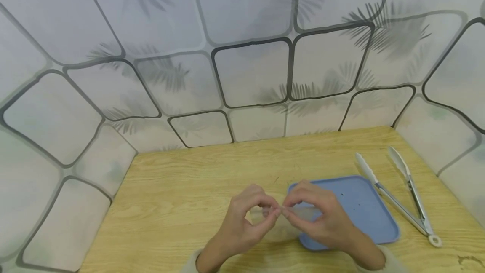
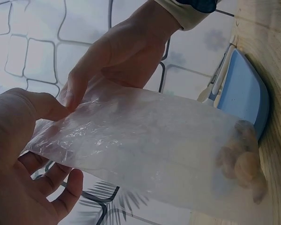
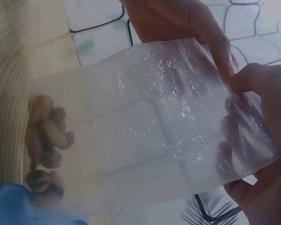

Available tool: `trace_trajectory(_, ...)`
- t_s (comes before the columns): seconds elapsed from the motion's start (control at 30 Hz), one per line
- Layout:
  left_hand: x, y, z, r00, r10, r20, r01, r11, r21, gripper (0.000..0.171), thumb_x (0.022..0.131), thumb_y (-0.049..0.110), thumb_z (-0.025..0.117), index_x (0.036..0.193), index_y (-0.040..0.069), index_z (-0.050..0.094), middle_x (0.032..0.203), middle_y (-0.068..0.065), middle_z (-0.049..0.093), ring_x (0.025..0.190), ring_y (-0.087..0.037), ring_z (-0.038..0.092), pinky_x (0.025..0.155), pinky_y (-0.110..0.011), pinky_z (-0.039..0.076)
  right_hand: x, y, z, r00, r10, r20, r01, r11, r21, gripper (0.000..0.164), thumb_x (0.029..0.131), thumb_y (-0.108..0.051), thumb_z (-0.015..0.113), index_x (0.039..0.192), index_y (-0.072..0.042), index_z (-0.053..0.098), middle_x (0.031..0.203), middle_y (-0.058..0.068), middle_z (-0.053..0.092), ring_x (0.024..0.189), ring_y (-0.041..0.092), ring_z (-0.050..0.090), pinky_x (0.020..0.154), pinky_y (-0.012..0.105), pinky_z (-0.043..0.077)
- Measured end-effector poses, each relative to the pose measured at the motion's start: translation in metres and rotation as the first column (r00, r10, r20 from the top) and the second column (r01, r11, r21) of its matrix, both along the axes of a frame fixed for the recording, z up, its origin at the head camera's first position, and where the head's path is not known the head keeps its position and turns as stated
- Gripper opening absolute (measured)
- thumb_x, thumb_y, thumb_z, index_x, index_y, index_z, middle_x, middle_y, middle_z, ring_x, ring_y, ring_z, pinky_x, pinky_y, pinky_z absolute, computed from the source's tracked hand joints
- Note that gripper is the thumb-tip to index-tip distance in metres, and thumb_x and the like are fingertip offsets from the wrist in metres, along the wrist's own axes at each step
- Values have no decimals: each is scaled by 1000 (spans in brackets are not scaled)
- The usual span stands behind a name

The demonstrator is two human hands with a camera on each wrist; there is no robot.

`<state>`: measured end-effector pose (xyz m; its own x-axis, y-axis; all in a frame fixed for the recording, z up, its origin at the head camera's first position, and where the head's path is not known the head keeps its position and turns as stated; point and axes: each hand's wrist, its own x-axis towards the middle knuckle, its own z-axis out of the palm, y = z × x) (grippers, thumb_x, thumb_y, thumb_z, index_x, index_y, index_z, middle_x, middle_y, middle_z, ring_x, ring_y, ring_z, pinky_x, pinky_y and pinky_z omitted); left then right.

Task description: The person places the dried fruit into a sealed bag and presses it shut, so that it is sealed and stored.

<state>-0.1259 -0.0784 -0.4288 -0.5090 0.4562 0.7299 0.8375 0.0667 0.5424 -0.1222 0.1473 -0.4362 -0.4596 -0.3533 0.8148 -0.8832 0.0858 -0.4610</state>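
A translucent plastic bag (image 2: 150, 136) hangs between both hands, its top edge up. My left hand (image 1: 246, 216) pinches that edge between thumb and fingertips. Right beside it, my right hand (image 1: 322, 216) pinches the same edge, with the fingertips of both hands meeting at the middle. At the bottom of the bag lie several small brownish lumps (image 3: 49, 133), blurred through the plastic; I cannot tell what kind they are. In the head view the bag is so faint that it barely shows below the fingers.
A blue tray (image 1: 365, 218) with a few dark specks lies on the wooden table (image 1: 182, 188), partly behind the right hand. Metal tongs (image 1: 414, 201) with pale tips lie spread at the right, one arm over the tray's edge. Patterned walls (image 1: 250, 75) close off the back and sides.
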Motion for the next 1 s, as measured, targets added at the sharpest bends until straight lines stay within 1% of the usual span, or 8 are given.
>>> trace_trajectory(0.1,1,0,0,1000,-8,12,8,1000,-7,19,90,-6,79,99,10,75,77,0,64,76,-13,56,74,-22,56,0,-1,0,1000,16,-8,-16,1000,-4,15,93,0,82,103,-9,76,95,3,75,89,13,69,85,20,58)
trace_trajectory(0.23,2,0,1,1000,-5,15,5,1000,-21,20,89,-6,79,98,11,74,75,0,62,76,-12,55,73,-26,56,1,0,0,1000,18,-4,-18,1000,3,20,90,4,83,103,-9,76,95,2,75,90,13,68,87,21,57)
trace_trajectory(0.3,1,0,2,1000,-1,11,1,1000,-27,20,89,-6,79,98,11,75,75,1,62,76,-12,56,74,-24,56,1,0,1,1000,11,-4,-11,1000,5,21,89,5,83,103,-10,76,95,2,76,90,13,68,88,20,57)
trace_trajectory(0.4,0,-1,4,1000,1,-8,-1,1000,-24,17,90,-3,81,98,11,76,77,1,65,76,-11,58,77,-22,56,3,0,2,1000,-8,-18,8,1000,5,15,93,-1,83,103,-11,77,95,1,76,90,13,69,89,21,57)
trace_trajectory(0.57,-1,-8,9,999,4,-50,-4,1000,0,13,92,1,84,99,11,78,87,0,67,82,-11,61,78,-21,58,4,6,10,999,-36,-32,37,999,19,5,100,-11,81,104,-11,77,97,1,76,91,13,69,88,20,57)
trace_trajectory(0.7,-2,-15,15,996,18,-82,-17,1000,9,14,91,1,85,99,11,78,89,0,63,82,-12,59,75,-21,57,3,12,14,999,-38,-34,38,999,15,6,100,-13,80,105,-10,78,97,2,76,91,13,69,88,19,57)
trace_trajectory(0.87,-2,-24,22,994,45,-100,-44,999,13,12,92,4,86,97,11,77,86,0,60,80,-12,55,73,-20,54,3,19,19,997,-76,-31,76,997,12,7,102,-17,79,104,-11,78,97,1,77,91,12,70,88,18,57)
trace_trajectory(1.0,-3,-30,25,989,73,-125,-71,997,25,11,94,7,86,96,11,76,85,1,60,80,-11,54,72,-20,51,3,25,23,995,-93,-27,94,996,6,6,99,-13,82,104,-11,79,97,1,78,92,11,70,89,17,57)
